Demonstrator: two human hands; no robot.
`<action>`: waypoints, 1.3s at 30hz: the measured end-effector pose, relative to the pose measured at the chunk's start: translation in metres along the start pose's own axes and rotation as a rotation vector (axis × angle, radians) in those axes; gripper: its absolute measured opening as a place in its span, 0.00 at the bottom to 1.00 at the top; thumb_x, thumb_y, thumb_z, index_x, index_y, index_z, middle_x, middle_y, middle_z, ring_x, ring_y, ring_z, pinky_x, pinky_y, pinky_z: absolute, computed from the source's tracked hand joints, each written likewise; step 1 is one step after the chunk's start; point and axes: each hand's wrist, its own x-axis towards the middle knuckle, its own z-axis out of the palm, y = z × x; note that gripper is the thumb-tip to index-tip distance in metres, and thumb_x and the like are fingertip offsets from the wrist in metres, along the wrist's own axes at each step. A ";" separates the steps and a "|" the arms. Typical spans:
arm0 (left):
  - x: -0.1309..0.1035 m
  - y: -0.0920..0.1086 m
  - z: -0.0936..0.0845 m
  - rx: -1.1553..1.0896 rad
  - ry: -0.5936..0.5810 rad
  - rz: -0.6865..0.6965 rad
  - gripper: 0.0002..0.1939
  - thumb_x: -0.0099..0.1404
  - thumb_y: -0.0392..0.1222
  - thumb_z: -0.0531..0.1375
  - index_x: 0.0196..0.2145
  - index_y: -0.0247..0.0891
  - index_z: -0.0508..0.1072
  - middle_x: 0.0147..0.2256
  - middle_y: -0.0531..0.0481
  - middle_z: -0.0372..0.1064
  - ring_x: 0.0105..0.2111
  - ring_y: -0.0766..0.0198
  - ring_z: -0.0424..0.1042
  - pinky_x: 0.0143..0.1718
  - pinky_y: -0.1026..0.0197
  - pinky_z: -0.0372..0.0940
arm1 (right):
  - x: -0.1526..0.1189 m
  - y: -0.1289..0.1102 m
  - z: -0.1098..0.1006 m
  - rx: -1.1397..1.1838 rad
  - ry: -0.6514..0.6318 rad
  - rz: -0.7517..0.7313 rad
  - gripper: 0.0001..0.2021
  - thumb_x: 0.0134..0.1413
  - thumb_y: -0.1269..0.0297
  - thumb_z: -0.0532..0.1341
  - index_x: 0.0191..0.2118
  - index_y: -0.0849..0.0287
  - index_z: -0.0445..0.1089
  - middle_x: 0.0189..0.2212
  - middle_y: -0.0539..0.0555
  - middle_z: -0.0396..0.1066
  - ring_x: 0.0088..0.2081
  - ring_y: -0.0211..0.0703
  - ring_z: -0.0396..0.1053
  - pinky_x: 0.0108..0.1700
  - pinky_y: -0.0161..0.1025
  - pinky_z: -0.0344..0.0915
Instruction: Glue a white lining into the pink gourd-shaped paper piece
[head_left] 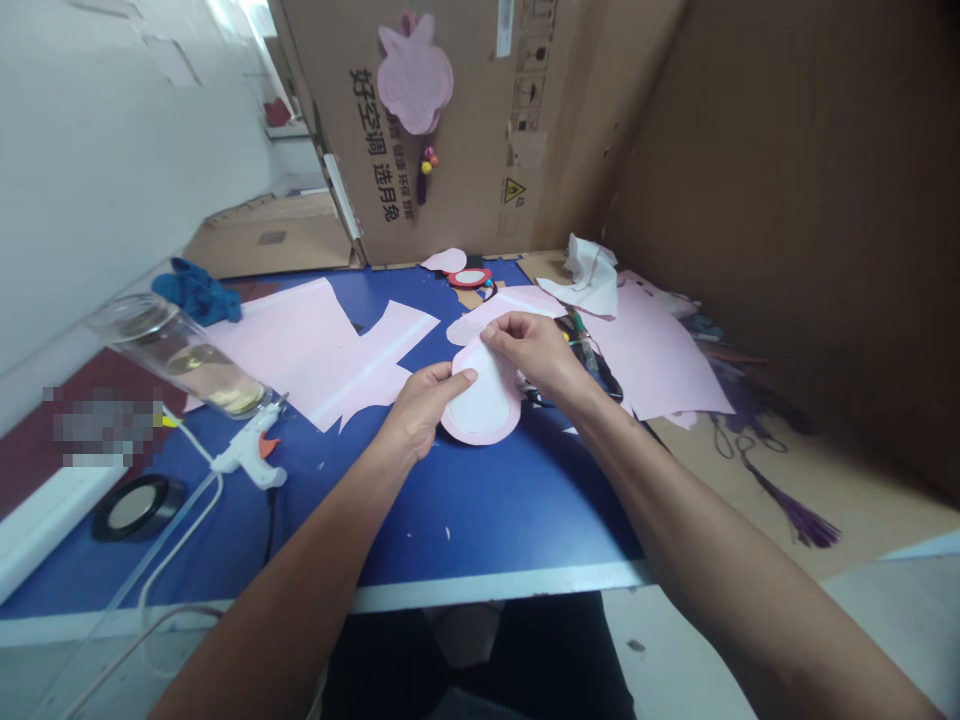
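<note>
A rounded pink cutout (489,432) with a white inner panel is held up over the blue table. My left hand (424,405) grips its left edge, the thumb lying across the white face. At the top edge, my right hand (529,345) pinches the cutout between thumb and fingertips. Behind my hands lies another pink piece (469,325), partly covered by the right hand. A large cut pink sheet (300,350) spreads out to the left. The fingers behind the cutout are hidden.
On the left are a white glue gun (251,447), a glass bottle (202,365), black tape (135,507) and a blue cloth (196,290). At right lie a pink sheet (660,350), crumpled white paper (592,275) and a purple tassel (806,515). Cardboard (480,180) stands behind, with a pink ornament (416,80).
</note>
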 end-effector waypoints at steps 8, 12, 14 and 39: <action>0.000 0.003 -0.001 0.007 0.070 -0.003 0.21 0.49 0.50 0.80 0.35 0.35 0.82 0.30 0.47 0.81 0.28 0.59 0.77 0.33 0.58 0.71 | -0.009 -0.008 0.012 -0.008 -0.070 0.036 0.12 0.54 0.53 0.69 0.32 0.56 0.75 0.28 0.51 0.73 0.29 0.41 0.64 0.30 0.39 0.60; 0.000 0.005 0.001 0.011 0.108 0.009 0.18 0.50 0.48 0.79 0.33 0.36 0.81 0.30 0.48 0.80 0.27 0.61 0.77 0.32 0.59 0.70 | -0.010 -0.008 0.013 -0.014 -0.083 0.039 0.11 0.54 0.54 0.69 0.32 0.56 0.75 0.27 0.50 0.73 0.28 0.41 0.65 0.29 0.39 0.61; -0.001 0.005 0.001 0.009 0.112 0.013 0.18 0.51 0.48 0.79 0.33 0.36 0.81 0.30 0.48 0.80 0.28 0.61 0.77 0.33 0.59 0.70 | -0.010 -0.005 0.014 -0.015 -0.087 0.019 0.11 0.54 0.54 0.69 0.31 0.56 0.75 0.27 0.50 0.73 0.29 0.41 0.65 0.30 0.39 0.60; 0.001 0.000 -0.002 0.025 0.041 -0.094 0.06 0.62 0.36 0.74 0.36 0.32 0.84 0.33 0.41 0.84 0.30 0.59 0.81 0.37 0.57 0.75 | -0.005 -0.002 0.003 -0.058 -0.001 0.040 0.09 0.57 0.58 0.70 0.30 0.56 0.75 0.26 0.51 0.72 0.26 0.41 0.63 0.28 0.40 0.58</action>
